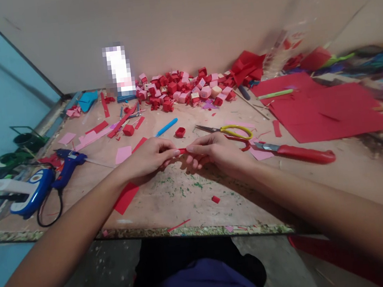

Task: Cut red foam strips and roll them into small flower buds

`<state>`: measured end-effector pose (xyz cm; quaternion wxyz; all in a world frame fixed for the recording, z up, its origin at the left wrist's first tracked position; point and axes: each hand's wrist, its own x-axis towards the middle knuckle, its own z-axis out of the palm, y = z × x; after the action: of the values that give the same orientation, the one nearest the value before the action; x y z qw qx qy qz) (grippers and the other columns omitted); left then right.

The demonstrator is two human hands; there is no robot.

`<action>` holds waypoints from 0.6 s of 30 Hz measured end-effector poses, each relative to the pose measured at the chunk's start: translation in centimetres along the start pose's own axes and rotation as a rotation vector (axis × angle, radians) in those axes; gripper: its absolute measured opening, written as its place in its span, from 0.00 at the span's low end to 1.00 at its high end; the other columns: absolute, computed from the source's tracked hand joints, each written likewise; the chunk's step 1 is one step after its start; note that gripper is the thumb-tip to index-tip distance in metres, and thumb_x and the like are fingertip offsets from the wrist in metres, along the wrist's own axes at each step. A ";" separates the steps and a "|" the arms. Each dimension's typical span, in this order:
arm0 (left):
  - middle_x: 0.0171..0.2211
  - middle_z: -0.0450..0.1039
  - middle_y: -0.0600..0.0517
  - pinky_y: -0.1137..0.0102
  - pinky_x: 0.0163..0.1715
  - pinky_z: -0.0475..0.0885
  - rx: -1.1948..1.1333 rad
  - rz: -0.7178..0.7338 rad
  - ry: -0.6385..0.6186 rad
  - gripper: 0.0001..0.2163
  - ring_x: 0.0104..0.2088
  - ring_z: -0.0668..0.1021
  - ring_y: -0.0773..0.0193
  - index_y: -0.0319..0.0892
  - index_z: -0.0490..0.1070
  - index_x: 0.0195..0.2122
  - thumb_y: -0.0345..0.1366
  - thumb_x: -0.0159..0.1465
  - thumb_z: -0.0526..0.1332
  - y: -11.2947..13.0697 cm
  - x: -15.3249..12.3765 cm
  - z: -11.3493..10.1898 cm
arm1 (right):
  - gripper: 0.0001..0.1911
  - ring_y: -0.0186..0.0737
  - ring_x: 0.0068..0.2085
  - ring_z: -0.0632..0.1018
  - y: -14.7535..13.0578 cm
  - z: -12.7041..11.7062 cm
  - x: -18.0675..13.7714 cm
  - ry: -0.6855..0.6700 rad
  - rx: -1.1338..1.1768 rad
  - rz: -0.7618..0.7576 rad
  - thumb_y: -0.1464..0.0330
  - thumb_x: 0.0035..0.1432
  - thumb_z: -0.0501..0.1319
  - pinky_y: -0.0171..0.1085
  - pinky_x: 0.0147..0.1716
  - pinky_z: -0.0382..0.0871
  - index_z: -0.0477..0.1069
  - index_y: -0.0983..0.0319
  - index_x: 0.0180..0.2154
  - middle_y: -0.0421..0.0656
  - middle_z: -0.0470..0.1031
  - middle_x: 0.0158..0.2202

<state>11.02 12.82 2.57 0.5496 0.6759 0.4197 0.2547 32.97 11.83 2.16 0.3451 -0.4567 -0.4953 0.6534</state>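
Observation:
My left hand (150,159) and my right hand (215,152) meet over the middle of the table. Between their fingertips they pinch a small red paper strip (182,151), one end in each hand; much of it is covered by the fingers. Just beyond sits a little open red paper box (180,132). Scissors (236,132) with yellow and red handles lie against the far side of my right hand, partly hidden by it. A red sheet piece (127,199) runs under my left wrist. Nearer me lies a small red scrap (215,199).
A heap of small red and pink paper cubes (182,88) stands against the back wall. At left are a blue glue gun (69,165) and a blue-white power strip (34,192). To the right lie a red-handled knife (305,153) and large red sheets (331,108).

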 end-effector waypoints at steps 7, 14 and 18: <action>0.23 0.68 0.54 0.71 0.24 0.58 -0.073 0.009 0.026 0.08 0.23 0.68 0.69 0.40 0.80 0.34 0.39 0.67 0.68 -0.4 0.1 -0.5 | 0.09 0.39 0.27 0.80 -0.3 -0.4 0.3 0.025 0.041 0.004 0.69 0.57 0.74 0.38 0.28 0.76 0.81 0.67 0.28 0.54 0.83 0.30; 0.24 0.74 0.52 0.72 0.25 0.63 0.060 0.001 0.075 0.08 0.24 0.72 0.69 0.39 0.81 0.30 0.37 0.64 0.70 -0.3 0.0 -0.5 | 0.13 0.38 0.29 0.81 -0.2 -0.4 0.0 -0.096 -0.061 0.045 0.63 0.62 0.71 0.35 0.29 0.76 0.84 0.67 0.31 0.56 0.86 0.36; 0.24 0.76 0.50 0.68 0.27 0.73 -0.139 -0.050 0.291 0.11 0.26 0.79 0.63 0.40 0.80 0.29 0.40 0.56 0.77 0.3 0.0 -0.6 | 0.12 0.40 0.31 0.82 -0.4 -0.4 0.0 -0.109 -0.068 0.047 0.63 0.63 0.71 0.37 0.31 0.77 0.84 0.66 0.32 0.55 0.87 0.37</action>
<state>10.59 13.12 3.03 0.5347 0.5817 0.4927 0.3647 33.31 12.06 2.56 0.2866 -0.4432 -0.5245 0.6680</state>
